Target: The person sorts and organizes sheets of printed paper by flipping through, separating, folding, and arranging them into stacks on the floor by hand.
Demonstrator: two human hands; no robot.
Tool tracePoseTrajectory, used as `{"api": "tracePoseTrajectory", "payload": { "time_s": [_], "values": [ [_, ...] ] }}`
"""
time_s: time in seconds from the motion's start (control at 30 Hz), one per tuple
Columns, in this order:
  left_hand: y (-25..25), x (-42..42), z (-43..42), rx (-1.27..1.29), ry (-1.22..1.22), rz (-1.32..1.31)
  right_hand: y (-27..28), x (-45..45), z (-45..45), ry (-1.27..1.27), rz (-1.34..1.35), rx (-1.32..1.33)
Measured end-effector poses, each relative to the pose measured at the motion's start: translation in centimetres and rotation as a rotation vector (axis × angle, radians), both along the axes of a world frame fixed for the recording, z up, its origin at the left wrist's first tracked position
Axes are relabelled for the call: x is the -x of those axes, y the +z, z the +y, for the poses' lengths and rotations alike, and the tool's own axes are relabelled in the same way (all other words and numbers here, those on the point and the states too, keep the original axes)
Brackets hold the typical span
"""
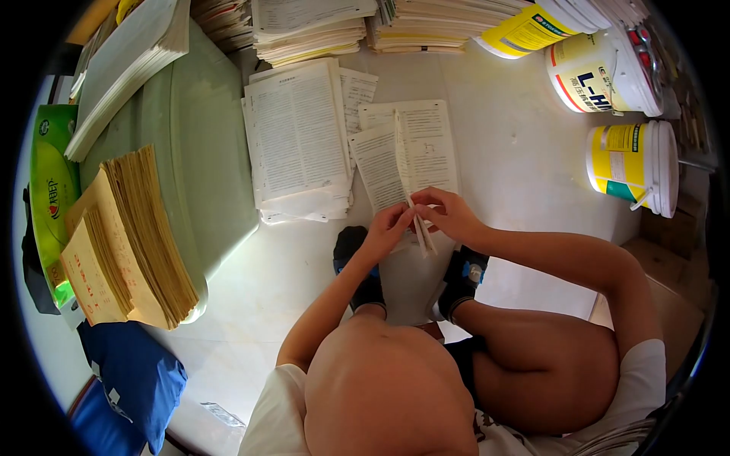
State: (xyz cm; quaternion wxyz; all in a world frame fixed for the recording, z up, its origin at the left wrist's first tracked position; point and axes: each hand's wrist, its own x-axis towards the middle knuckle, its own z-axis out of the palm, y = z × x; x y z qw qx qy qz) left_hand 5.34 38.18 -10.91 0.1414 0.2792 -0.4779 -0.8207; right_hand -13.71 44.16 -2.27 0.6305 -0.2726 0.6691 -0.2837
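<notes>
In the head view, the left hand (389,228) and the right hand (445,215) are close together just right of the frame's centre, fingers curled and nearly closed, pinching the lower part of a thin white printed paper bundle (401,156) seen almost edge-on. Under its upper part lie flat white sheets with black print (432,140). Left of these, at upper centre, a thick white stack of printed pages (296,137) rests on the pale, smooth floor (525,144).
</notes>
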Motion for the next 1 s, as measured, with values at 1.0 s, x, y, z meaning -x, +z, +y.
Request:
{"api": "tracePoseTrajectory", "payload": {
  "time_s": [1.0],
  "values": [
    [-0.7, -14.1, -6.6, 0.260, 0.480, -0.391, -8.3, 13.2, 2.2, -0.189, 0.546, 0.022]
  ]
}}
